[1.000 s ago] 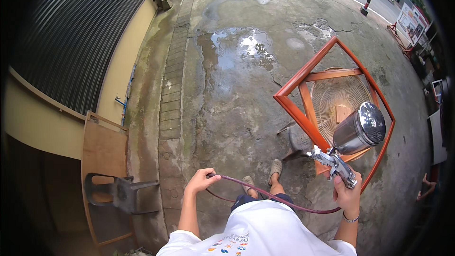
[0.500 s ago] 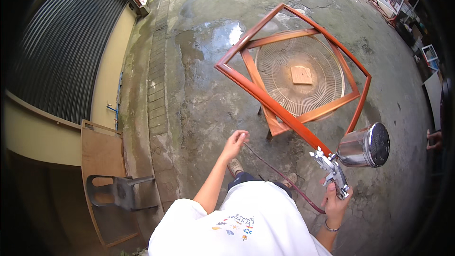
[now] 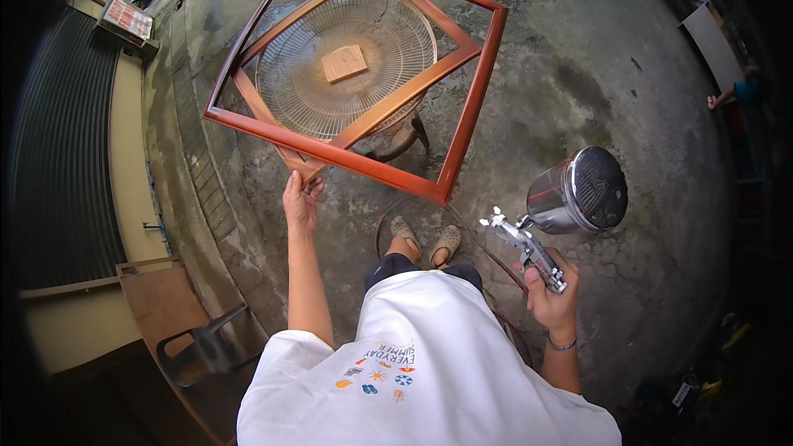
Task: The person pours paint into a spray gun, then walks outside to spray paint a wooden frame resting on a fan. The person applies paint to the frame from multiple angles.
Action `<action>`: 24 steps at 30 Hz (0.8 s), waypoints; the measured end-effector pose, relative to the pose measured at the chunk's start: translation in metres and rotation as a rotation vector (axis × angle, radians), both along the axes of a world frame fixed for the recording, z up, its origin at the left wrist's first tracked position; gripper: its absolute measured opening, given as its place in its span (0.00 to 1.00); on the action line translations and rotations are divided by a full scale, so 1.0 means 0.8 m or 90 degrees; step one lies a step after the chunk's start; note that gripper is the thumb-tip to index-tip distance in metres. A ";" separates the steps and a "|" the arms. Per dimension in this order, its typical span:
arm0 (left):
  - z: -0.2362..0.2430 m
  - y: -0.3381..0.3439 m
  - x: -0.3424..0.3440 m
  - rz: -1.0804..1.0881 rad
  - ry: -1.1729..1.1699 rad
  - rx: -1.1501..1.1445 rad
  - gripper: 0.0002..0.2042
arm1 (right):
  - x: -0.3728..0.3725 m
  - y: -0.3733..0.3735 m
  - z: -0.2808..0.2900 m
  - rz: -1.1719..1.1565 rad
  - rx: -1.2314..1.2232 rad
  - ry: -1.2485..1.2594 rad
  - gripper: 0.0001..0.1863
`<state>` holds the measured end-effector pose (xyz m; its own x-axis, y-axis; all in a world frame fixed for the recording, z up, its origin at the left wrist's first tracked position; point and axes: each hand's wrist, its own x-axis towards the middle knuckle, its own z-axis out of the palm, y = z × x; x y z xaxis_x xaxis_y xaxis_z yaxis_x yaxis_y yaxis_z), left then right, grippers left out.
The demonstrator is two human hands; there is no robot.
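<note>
My right hand [image 3: 548, 285] is wrapped round the handle of a metal spray gun [image 3: 529, 254], whose shiny cup [image 3: 570, 190] with a dark lid tilts up to the right. The fingers of my left hand [image 3: 302, 202] close on the near corner of a lighter brown wooden frame [image 3: 401, 99]. Across that one lies a glossy reddish-brown frame [image 3: 363, 167], turned at an angle to it. Beneath both is a round wire fan grille [image 3: 289, 74] with a square wooden block [image 3: 344, 63] at its middle. A dark curved leg [image 3: 405, 142] shows under the grille.
A hose [image 3: 496, 260] trails over the concrete near my feet. To the left are a dark plastic chair [image 3: 202, 355], a wooden panel [image 3: 161, 301] and a roller shutter [image 3: 62, 149]. Another person's arm [image 3: 727, 97] reaches in at the far right, near a pale board [image 3: 712, 45].
My left hand has moved forward from empty air to the lower frame's corner. Both frames have turned together on the stand. The view has shifted, and the spray gun stays in my right hand.
</note>
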<state>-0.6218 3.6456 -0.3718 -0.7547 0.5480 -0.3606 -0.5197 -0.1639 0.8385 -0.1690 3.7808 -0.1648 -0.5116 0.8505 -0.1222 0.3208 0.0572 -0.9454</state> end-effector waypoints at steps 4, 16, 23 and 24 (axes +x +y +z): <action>0.008 0.003 0.004 0.010 -0.034 -0.008 0.15 | 0.002 0.024 -0.013 -0.019 0.017 -0.015 0.18; 0.014 0.048 0.093 0.082 -0.139 0.028 0.15 | -0.022 0.096 -0.015 -0.092 0.022 0.017 0.22; 0.027 0.106 0.160 0.155 -0.140 0.007 0.15 | -0.029 0.202 -0.017 -0.083 0.033 0.014 0.24; 0.027 0.116 0.170 0.166 -0.137 0.009 0.15 | -0.028 0.226 -0.022 -0.065 0.035 0.015 0.23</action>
<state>-0.4857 3.7387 -0.3500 -0.7774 0.3521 -0.5213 -0.6239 -0.3256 0.7104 -0.1917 3.9619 -0.1823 -0.4235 0.9037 -0.0633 0.3057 0.0767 -0.9490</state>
